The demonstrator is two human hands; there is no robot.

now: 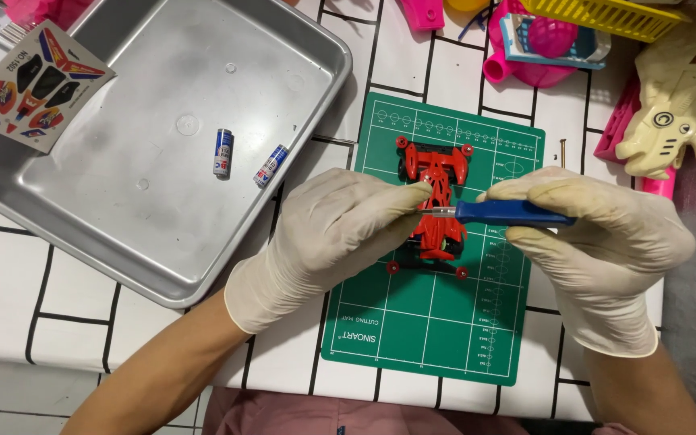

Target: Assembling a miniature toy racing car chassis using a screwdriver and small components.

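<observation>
Blue-handled screwdriver (509, 213) is pinched in closed right hand (598, 242); red toy car chassis (437, 201) is steadied by closed left hand (332, 234) on green cutting mat (428, 322). Tip slip is likely if chassis is loosely held; a loosened screw could be lost off the mat.

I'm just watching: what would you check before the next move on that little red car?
1. Car lies on the green mat: ok.
2. Left hand steadies the car: ok, fingers touch it.
3. Right hand grips the blue-handled screwdriver: ok.
4. Tip seated in a screw: cannot tell, hidden by the left fingers.
5. Two batteries lie out of the way in the metal tray: ok.
6. Loose screw lies off the mat on the table: not ok, could roll.
</observation>
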